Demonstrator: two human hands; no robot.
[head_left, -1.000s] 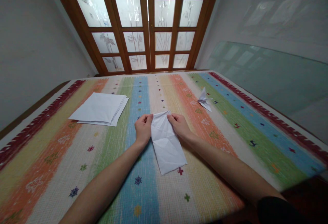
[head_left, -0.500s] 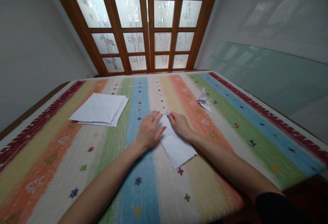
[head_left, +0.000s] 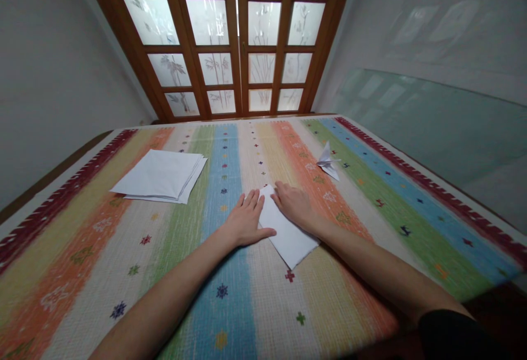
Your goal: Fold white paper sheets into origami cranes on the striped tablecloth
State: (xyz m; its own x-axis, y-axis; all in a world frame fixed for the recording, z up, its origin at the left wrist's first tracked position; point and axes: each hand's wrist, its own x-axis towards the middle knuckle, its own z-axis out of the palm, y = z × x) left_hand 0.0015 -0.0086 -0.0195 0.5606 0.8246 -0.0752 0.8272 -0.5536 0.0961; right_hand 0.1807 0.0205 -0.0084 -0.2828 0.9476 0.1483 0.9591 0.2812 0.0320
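A folded sheet of white paper [head_left: 288, 234] lies flat on the striped tablecloth, with one corner towards me and a narrow end at the far side. My left hand [head_left: 246, 223] rests flat on its left edge, fingers stretched out and the thumb reaching across the paper. On the upper right edge lies my right hand [head_left: 294, 203], its fingers lightly bent and the thumb a little apart from the index finger. The far end of the paper shows between the two hands; its right edge is partly hidden under the right hand.
A stack of white paper sheets [head_left: 160, 174] lies to the left. Farther right stands a folded white paper crane [head_left: 328, 162]. The striped tablecloth [head_left: 197, 294] covers the table. A glass panel [head_left: 432, 118] leans at the right wall, and paned wooden doors [head_left: 242, 47] stand behind.
Both hands have moved slightly towards me from the far tip of the paper. The left hand has flattened out, and the right thumb and fingers have loosened. The paper's far end now shows.
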